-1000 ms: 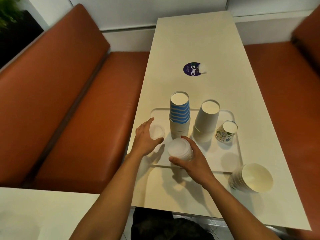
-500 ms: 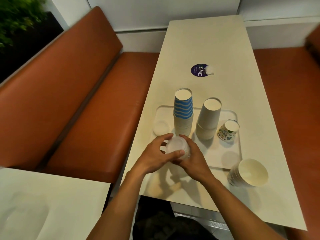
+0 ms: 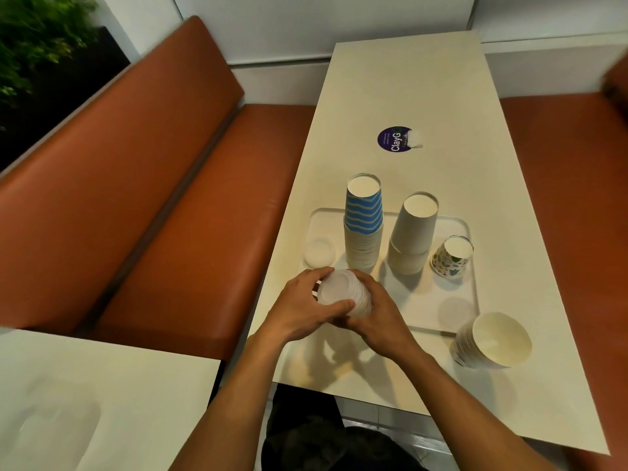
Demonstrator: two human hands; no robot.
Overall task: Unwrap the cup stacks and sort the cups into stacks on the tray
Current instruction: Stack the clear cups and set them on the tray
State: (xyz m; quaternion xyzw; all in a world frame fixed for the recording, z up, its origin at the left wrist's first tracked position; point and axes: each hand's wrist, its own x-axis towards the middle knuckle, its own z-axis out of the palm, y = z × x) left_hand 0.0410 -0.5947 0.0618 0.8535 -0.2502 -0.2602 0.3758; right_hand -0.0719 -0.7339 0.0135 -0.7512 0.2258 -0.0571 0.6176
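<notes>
Head view shows us holding a short stack of translucent plastic cups [image 3: 343,296] between both hands, just above the near edge of the tray [image 3: 455,300]. Our left hand [image 3: 302,312] curls over the top cup, thumb on its near rim and fingers round the far side. Our right hand [image 3: 377,317] is closed round the lower part of the stack from the right.

The step in hand looks like peeling one cup off the stack. We judge it goes best if the right hand keeps the lower cups firm while the left lifts only the top rim, with a slight twist, since thin plastic cups tend to cling together. A light squeeze is enough, as harder pressure would likely buckle the walls.

Just beyond the left fingertips sits a single clear cup [image 3: 318,252] on the tray, the likely spot for this one. Past the right hand stand the blue-striped stack [image 3: 363,220], the plain white stack [image 3: 413,232] and a small patterned cup [image 3: 452,256]; we should keep our knuckles clear of them. Off to the right of the right forearm, a stack of paper bowls [image 3: 492,339] lies tipped on the table [image 3: 441,96].
</notes>
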